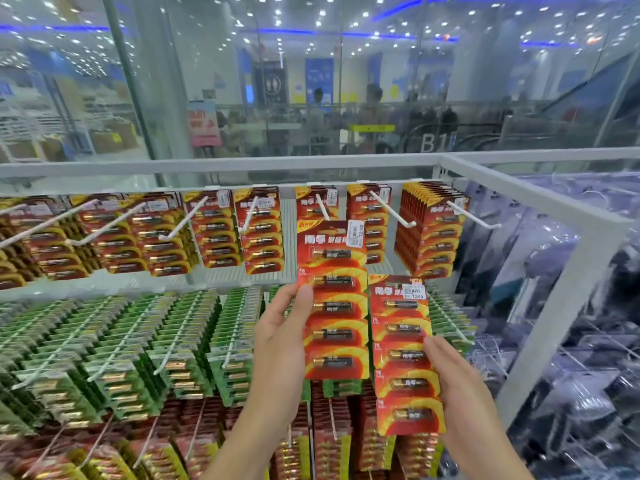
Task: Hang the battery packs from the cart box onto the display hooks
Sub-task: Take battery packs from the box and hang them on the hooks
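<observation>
Two red battery packs, finger-covered edges, one per hand.

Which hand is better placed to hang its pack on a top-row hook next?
Left. The left hand holds its battery pack raised, top edge just under a hook; the right hand's pack sits lower.

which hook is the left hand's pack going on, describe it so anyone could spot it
Look along the top row of red battery packs under the white rail. The likely hook sits right above the pack raised by the left hand. It carries far fewer packs than the full hook further right.
</observation>
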{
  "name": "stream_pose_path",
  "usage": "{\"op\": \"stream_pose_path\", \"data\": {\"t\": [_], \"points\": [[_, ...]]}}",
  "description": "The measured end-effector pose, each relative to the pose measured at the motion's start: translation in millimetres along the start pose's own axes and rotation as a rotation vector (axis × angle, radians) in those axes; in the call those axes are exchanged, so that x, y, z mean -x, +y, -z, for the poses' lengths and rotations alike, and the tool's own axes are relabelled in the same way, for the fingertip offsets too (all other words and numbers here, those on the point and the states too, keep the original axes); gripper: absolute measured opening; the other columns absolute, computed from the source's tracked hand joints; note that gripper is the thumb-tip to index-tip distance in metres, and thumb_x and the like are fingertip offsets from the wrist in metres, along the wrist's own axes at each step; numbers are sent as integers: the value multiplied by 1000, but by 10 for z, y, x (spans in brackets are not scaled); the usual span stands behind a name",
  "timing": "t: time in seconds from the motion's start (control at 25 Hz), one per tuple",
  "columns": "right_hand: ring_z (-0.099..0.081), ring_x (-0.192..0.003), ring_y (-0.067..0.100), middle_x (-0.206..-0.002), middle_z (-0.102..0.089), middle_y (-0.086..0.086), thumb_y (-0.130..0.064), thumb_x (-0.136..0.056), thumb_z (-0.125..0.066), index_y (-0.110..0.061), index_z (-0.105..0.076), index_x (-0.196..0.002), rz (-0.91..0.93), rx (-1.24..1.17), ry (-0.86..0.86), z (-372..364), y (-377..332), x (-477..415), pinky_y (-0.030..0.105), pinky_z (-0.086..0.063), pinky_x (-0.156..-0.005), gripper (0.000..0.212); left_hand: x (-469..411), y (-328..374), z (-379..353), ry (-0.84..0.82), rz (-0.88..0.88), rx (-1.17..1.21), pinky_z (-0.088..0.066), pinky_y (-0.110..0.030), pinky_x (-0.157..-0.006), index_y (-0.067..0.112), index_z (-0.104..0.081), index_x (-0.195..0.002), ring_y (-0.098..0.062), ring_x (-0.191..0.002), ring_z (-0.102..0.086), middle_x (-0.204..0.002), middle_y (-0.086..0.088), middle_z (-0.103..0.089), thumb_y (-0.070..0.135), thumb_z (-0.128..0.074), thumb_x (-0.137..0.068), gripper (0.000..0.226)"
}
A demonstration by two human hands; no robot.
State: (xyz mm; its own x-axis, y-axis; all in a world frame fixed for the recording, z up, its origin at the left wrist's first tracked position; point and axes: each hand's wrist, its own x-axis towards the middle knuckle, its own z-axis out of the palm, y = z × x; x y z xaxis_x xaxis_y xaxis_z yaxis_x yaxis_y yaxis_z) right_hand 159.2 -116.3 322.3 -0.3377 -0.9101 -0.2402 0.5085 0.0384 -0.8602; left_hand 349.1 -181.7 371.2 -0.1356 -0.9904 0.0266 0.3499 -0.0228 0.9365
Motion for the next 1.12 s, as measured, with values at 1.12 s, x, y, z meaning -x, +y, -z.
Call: {"op": "stream_pose_path", "data": {"t": [1.12], "points": [[-78, -90, 21, -101, -79, 0, -35, -103, -55, -24, -71, -111, 219, 235, 47, -242, -678, -291, 38, -61, -73, 21, -1749, -16, -179, 138, 46, -197, -62, -39, -71, 25, -68, -96, -17, -73, -78, -92, -1, -78, 26, -53, -108, 19]]}}
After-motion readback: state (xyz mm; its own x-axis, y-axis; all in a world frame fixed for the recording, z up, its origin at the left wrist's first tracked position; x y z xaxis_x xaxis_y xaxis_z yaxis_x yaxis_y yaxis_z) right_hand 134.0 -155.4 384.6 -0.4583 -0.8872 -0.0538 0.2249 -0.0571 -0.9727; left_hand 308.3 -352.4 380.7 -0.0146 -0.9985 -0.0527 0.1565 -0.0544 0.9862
